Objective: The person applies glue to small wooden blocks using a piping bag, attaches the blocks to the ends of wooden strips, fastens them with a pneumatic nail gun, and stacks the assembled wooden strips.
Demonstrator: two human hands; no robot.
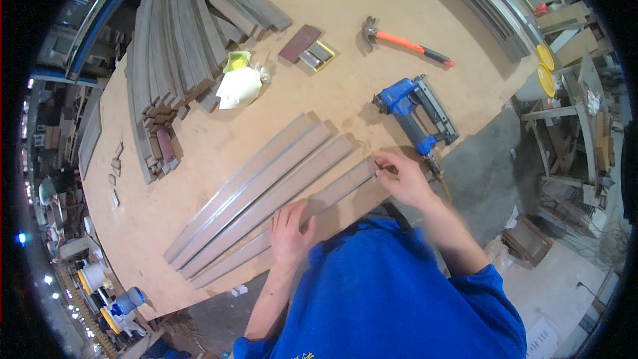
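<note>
Several long, slightly curved wooden strips (266,189) lie side by side on the worktable in front of me. My left hand (290,231) is over the middle of the nearest wooden strip (339,188), fingers across its far edge and the thumb by its near edge. At that strip's right end, my right hand (402,178) has its thumb and index finger closed in a pinch; the exact contact is partly hidden. A blue nail gun (415,113) with a hose lies just beyond my right hand. Farther back rests a hammer (409,44) with an orange and black handle.
Grey-brown curved wood pieces (176,40) are stacked at the far left of the worktable (339,86). A maroon block (299,43), a small yellow box (318,56) and a pale bag (240,88) stand near the middle. Long dark strips (482,10) line the far right edge.
</note>
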